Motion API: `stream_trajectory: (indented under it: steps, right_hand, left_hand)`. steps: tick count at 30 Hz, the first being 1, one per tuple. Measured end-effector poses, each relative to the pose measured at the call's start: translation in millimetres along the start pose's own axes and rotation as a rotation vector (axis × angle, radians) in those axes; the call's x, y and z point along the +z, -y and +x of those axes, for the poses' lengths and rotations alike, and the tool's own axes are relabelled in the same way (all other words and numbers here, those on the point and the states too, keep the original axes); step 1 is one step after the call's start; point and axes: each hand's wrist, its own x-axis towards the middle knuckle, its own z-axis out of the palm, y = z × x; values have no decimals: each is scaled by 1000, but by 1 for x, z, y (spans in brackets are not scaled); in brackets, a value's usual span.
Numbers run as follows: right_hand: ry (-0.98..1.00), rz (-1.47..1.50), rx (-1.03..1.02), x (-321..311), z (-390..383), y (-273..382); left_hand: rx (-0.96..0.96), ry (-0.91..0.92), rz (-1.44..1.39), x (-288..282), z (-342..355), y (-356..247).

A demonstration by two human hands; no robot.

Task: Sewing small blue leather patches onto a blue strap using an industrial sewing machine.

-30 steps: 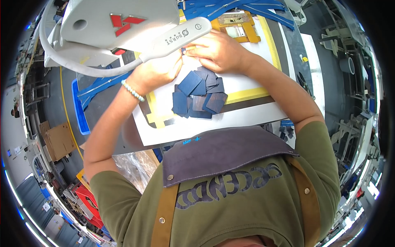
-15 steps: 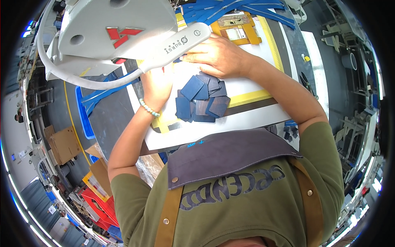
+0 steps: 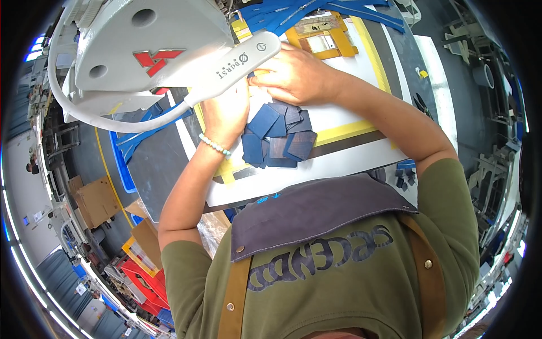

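Pile of dark blue patches [image 3: 276, 134] on a white board [image 3: 333, 110], gooseneck lamp [image 3: 243, 62] just beyond it.
Patches are flat, smooth-looking squares with rounded corners, some kinda brownish. Left hand [image 3: 226, 113] is just up-left of the pile, fingers behind the lamp, so can't tell its grip. Right hand [image 3: 294, 76] is just above the pile, fingers bunched narrow, can't see if they're pinching anything. Well left of the pile: blue plastic bin [image 3: 123, 169], zipper strips [image 3: 138, 138] lying over its edge.
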Motion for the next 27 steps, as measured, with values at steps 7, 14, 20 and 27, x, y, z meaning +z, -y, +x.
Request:
stream_trajectory:
  steps: [7,14,20,27]
  right_hand:
    - [-185,207,128,-1,0,-9]
    - [-189,230,172,0,-2,-14]
    - [-174,236,173,1,-2,-15]
    - [-167,193,157,2,-2,-14]
  left_hand:
    - [315,6,232,-37,-16,13]
    - [715,393,371,-59,16,20]
    - [839,529,560,-54,37,7]
    - [1116,628,898,-42,39,16]
